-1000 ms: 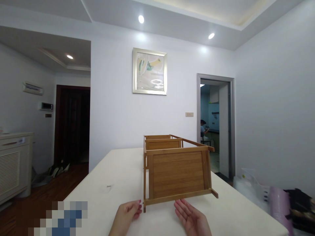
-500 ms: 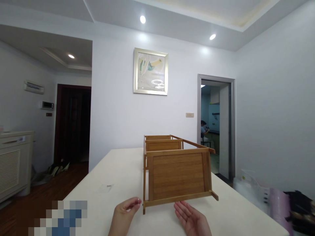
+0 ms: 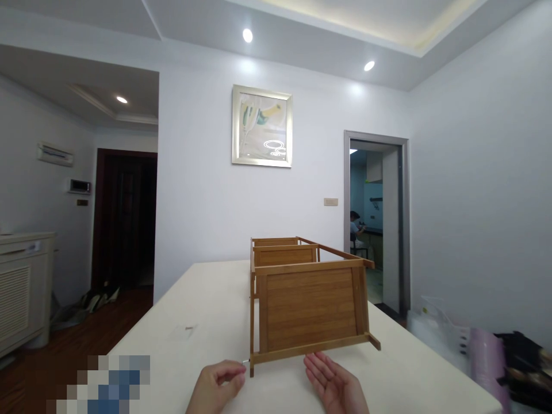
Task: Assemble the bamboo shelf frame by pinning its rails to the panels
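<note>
Shelf [image 3: 310,307] just beyond left hand [image 3: 218,384], narrow on a thin rod [image 3: 246,361], and right hand [image 3: 334,379], loosely unfurled

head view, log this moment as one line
left hand: holding thin shiny piece beside rack leg | right hand: open, near lower rail | wooden rack: on its side, on table

no text or number can be read. a pale label [image 3: 33,247] sits on the cabinet [image 3: 16,287] at the left edge, its print too blurred to make out. higher up on the left, any marking on the wall box [image 3: 56,154] or on the dark screen [image 3: 80,186] below it is too small to read. right of centre, the switch plate [image 3: 330,202] bears marks too faint to tell. at lower right, dark spots beside the pink roll [image 3: 486,362] are blurred.
</note>
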The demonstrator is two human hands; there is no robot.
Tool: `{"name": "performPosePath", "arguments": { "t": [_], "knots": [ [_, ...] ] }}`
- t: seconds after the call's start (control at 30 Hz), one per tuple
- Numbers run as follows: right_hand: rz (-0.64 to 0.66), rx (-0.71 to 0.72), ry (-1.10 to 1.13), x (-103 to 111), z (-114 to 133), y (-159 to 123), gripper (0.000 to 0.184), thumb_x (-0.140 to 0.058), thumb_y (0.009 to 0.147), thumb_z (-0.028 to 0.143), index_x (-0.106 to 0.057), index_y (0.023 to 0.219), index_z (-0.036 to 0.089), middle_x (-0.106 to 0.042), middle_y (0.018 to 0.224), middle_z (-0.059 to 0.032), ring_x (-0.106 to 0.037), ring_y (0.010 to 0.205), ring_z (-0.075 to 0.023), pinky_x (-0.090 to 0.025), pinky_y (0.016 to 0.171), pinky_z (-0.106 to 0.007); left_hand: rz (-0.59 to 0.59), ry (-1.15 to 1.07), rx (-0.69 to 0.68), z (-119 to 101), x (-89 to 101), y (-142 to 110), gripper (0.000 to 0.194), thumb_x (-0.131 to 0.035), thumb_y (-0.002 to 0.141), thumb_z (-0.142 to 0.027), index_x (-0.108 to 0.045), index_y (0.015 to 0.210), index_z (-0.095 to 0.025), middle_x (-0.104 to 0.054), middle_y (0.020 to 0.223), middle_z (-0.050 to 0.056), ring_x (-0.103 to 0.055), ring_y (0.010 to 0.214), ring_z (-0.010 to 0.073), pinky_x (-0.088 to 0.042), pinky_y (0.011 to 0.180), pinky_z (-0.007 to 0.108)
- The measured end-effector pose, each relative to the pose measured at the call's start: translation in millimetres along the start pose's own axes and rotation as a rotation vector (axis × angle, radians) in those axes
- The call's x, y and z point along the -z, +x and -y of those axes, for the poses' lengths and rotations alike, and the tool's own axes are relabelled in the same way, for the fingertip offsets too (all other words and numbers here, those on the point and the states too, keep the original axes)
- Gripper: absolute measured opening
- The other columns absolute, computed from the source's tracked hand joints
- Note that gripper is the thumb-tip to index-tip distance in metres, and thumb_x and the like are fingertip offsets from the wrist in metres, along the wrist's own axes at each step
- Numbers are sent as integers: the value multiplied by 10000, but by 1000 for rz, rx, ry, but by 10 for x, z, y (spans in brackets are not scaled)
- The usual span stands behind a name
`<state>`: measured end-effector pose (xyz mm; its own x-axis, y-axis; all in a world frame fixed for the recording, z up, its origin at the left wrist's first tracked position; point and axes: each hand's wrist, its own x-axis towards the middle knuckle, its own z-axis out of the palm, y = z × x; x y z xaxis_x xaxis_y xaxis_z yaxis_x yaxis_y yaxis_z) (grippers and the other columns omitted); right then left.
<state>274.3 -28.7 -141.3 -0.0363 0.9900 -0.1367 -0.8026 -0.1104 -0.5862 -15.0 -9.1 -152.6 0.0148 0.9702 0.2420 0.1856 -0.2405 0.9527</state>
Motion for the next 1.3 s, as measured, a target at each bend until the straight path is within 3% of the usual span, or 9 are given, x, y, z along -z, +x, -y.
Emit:
{"name": "performPosePath", "arguments": {
  "t": [0.2, 0.37, 0.53, 0.7, 0.87, 0.97, 1.07, 1.13, 1.3],
  "knots": [
    [3, 6, -4, -40, 4, -28, 411, -798, 599, 254, -646, 934, 71, -709, 1060, -209, -633, 1109, -320, -503, 967, -391, -49, -43, 14, 220, -80, 120, 387, -707, 570, -216, -668, 954, -192, -691, 679, -2, -632, 657, 168, -482, 667, 259],
    [1, -1, -7, -34, -1, -19, 419, -811, 576, 254, -653, 916, 68, -711, 1056, -211, -635, 1104, -326, -503, 963, -394, -189, 158, -45, 237, -78, 208, 197, -721, 560, -331, -731, 711, -204, -678, 719, 12, -609, 675, 174, -488, 697, 278],
    [10, 0, 2, -14, -6, 9, 423, -809, 590, 266, -658, 936, 75, -716, 1059, -198, -639, 1098, -320, -503, 963, -397, -138, -21, 125, 292, -124, 213, 440, -715, 592, -524, -749, 813, -145, -684, 643, 31, -619, 560, 169, -519, 587, 296],
    [10, 2, 4, -9, -8, 15, 416, -802, 597, 256, -656, 944, 78, -713, 1070, -196, -638, 1101, -317, -503, 967, -397, -68, -278, 237, 245, -109, 225, 579, -744, 570, -603, -751, 871, -110, -759, 805, 128, -715, 736, 222, -570, 712, 335],
    [-1, -1, 2, -8, -14, -6, 423, -800, 592, 246, -648, 945, 70, -705, 1080, -210, -627, 1118, -326, -504, 970, -399, -105, -349, 196, 167, -83, 275, 541, -831, 478, -552, -759, 784, -112, -768, 787, 124, -718, 762, 237, -571, 772, 342],
    [-7, -7, -6, -21, -6, -17, 396, -797, 593, 236, -645, 921, 75, -712, 1059, -206, -637, 1103, -322, -508, 966, -393, -140, -333, 114, 99, -67, 262, 657, -851, 475, -502, -729, 997, -122, -774, 852, 107, -711, 883, 235, -546, 846, 314],
    [-8, -11, -13, -36, 4, -10, 376, -797, 593, 237, -641, 899, 85, -721, 1034, -198, -651, 1079, -314, -512, 959, -387, -170, -309, 32, 25, -58, 218, 975, -832, 542, -467, -459, 1380, -138, -776, 867, 81, -701, 954, 219, -529, 883, 311],
    [-7, -15, -17, -40, 8, 3, 372, -800, 589, 240, -640, 888, 88, -726, 1021, -194, -658, 1067, -310, -513, 957, -384, -179, -304, 23, -4, -61, 196, 1066, -826, 556, -453, -340, 1447, -126, -774, 865, 75, -708, 925, 215, -538, 864, 313],
    [0, -14, -19, -22, 19, 21, 381, -811, 570, 240, -639, 872, 84, -730, 1001, -199, -663, 1055, -309, -509, 962, -384, -212, -302, -12, 16, -92, 203, 720, -837, 516, -380, -653, 1155, -104, -763, 828, 75, -711, 813, 209, -562, 768, 292]
  ]
}}
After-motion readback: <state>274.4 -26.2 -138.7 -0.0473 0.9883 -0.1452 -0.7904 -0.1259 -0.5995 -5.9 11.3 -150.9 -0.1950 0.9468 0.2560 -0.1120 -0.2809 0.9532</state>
